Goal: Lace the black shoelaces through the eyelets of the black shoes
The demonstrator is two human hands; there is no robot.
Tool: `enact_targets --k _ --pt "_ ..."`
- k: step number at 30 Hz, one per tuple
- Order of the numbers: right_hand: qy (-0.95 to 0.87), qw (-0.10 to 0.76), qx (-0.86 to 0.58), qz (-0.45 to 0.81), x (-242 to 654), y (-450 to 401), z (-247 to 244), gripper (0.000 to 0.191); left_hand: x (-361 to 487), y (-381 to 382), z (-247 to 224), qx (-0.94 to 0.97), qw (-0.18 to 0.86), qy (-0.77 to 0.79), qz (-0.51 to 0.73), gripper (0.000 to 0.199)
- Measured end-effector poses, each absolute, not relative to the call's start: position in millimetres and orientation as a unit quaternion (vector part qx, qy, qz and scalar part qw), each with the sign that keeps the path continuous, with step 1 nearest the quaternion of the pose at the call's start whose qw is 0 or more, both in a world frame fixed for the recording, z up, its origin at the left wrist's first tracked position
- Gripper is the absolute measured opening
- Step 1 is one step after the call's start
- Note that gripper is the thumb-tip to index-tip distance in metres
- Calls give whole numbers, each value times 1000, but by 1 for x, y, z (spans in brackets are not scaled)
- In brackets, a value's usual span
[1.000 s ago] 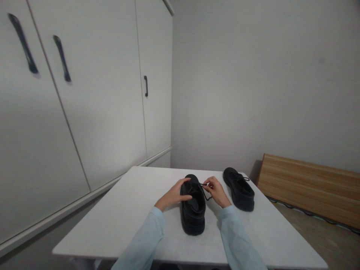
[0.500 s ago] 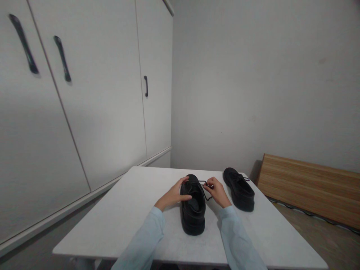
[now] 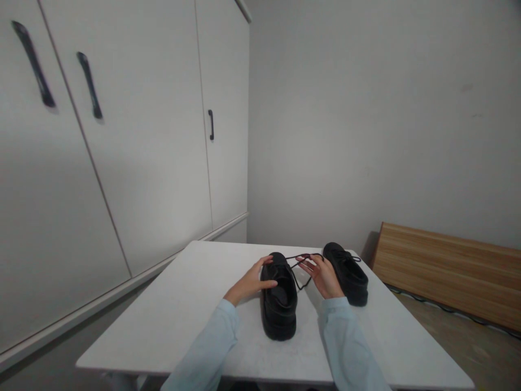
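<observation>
A black shoe (image 3: 279, 320) stands upright on the white table (image 3: 191, 315), heel toward me and toe away. My left hand (image 3: 251, 283) is closed on its left side, thumb over the opening and fingers by the lacing. To the right of the shoe, my right hand (image 3: 326, 278) holds a black shoelace (image 3: 301, 287) with the fingers bent around it. The lace runs from the front of the shoe to that hand, with one stretch drawn out and another hanging in a bend. Where the lace passes among the fingers is partly hidden.
A second black shoe (image 3: 353, 279), laced, stands on the table just right of my right hand. A white cabinet (image 3: 154, 163) with dark handles is at the left. A wood-grain board (image 3: 443, 271) leans by the grey wall (image 3: 366, 136) at the right.
My right hand has moved right, drawing more lace out from the shoe, and its fingers have loosened from a tight pinch. My left hand and both shoes stay in place.
</observation>
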State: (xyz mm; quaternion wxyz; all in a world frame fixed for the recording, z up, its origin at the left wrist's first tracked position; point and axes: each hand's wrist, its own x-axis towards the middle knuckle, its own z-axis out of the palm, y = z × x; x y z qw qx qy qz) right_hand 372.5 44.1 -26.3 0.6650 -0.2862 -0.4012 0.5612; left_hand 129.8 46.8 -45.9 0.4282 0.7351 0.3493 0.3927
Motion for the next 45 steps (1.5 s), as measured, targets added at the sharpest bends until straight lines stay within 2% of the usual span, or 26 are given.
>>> enact_targets --k 5,10,14,18,21,25,27,31,34,39,45 --pt "-393 681 -319 529 372 46 -27 32 129 46 -46 731 436 357 384 84" --pt "-394 716 -335 469 376 51 -31 34 129 45 -45 732 433 363 381 81" --pt "-451 707 -402 369 377 55 -36 34 129 44 -43 731 432 362 385 79" --pt "-556 638 -490 207 377 60 -44 31 130 41 -39 729 432 362 389 74" --pt "-646 547 -522 104 376 61 -54 20 131 40 -37 728 421 367 397 67" --pt "-693 430 -578 32 378 61 -70 5 132 42 -40 728 392 374 419 50" --pt "-687 412 -598 6 380 62 -75 8 132 45 -44 723 383 371 439 44" --pt "-680 440 -586 -8 379 63 -74 25 133 52 -50 701 368 378 480 38" --pt "-697 468 -544 22 375 62 -67 31 131 55 -51 690 336 412 491 30" --pt "-720 484 -495 42 367 54 -49 23 129 57 -51 681 288 466 486 15" --pt "-748 492 -436 93 363 48 -39 20 130 59 -55 692 273 461 483 9"
